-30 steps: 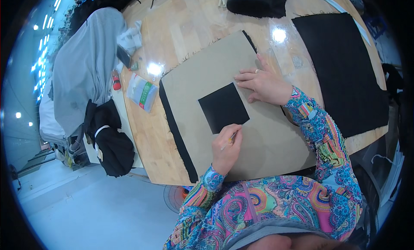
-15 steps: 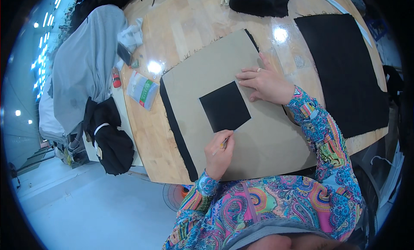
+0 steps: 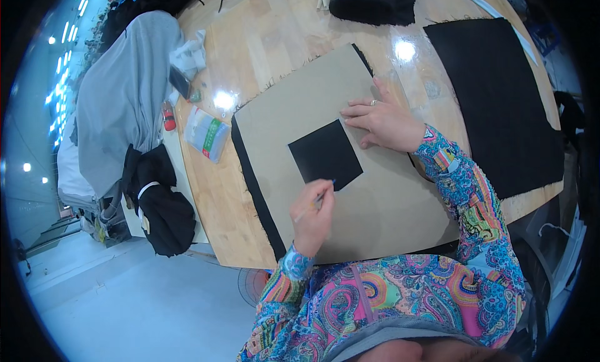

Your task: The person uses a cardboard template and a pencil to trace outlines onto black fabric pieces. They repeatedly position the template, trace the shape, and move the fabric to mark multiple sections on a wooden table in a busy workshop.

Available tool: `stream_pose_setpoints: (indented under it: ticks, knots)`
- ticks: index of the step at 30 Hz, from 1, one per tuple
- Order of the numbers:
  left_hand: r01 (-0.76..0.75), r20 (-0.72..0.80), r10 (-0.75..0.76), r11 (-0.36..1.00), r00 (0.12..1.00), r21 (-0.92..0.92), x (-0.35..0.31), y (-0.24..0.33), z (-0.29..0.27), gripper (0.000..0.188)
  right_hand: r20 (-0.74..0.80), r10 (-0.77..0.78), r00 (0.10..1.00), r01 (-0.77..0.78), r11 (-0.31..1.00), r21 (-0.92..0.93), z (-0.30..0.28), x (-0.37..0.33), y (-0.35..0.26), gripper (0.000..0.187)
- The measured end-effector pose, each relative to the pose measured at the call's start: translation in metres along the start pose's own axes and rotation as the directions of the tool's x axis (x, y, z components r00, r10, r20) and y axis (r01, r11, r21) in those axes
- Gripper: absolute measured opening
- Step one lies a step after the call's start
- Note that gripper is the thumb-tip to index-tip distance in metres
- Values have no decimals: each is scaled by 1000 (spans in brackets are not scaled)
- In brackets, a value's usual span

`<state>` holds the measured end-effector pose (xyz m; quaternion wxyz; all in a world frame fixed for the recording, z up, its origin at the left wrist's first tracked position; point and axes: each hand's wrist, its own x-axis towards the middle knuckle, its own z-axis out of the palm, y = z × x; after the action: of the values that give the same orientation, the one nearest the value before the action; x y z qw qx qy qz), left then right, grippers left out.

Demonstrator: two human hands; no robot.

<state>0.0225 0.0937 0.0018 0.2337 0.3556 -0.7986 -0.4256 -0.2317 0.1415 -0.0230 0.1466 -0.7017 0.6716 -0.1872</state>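
Note:
A beige card sheet (image 3: 387,206) lies over black cloth (image 3: 255,193), whose frayed edges show along its sides. Near its middle is a black angular patch (image 3: 325,151), seemingly a cut-out with the cloth showing through. My left hand (image 3: 312,217) pinches a slim pen (image 3: 317,203), its bluish tip at the patch's near edge; whether the tip touches cannot be made out. Flat on the card beyond the patch's right side rests my right hand (image 3: 387,123), fingers spread and a ring on one.
Another black cloth panel (image 3: 494,106) lies at the right of the wooden table (image 3: 250,68). A folded black bundle (image 3: 373,4) sits at the far edge. To the left are a plastic packet (image 3: 206,134), a small red object (image 3: 169,116), a phone-like dark object (image 3: 179,82) and draped grey cloth (image 3: 125,93).
My left hand has shifted slightly away from me and to the left, and the pen tip now shows over the patch's near edge. My right hand stays in place.

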Motion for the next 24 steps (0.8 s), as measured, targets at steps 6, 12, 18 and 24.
stream_pose_setpoints:
  ticks: [6,12,18,24]
  knots:
    - [53,-103,-72,983,992,-174,76,1,28,9,-10,-15,1000,15,1000,-7,-6,1,-5,53]
    - [24,-101,-32,997,994,-74,98,-15,44,12,-7,-24,1000,23,999,-36,0,2,-3,51]
    - [2,-78,-1,1000,997,12,98,-8,44,12,55,0,998,2,999,-41,-5,2,-3,54]
    - [-12,-78,14,1000,997,23,99,-9,44,13,91,9,996,-5,999,-43,-9,3,-5,59]
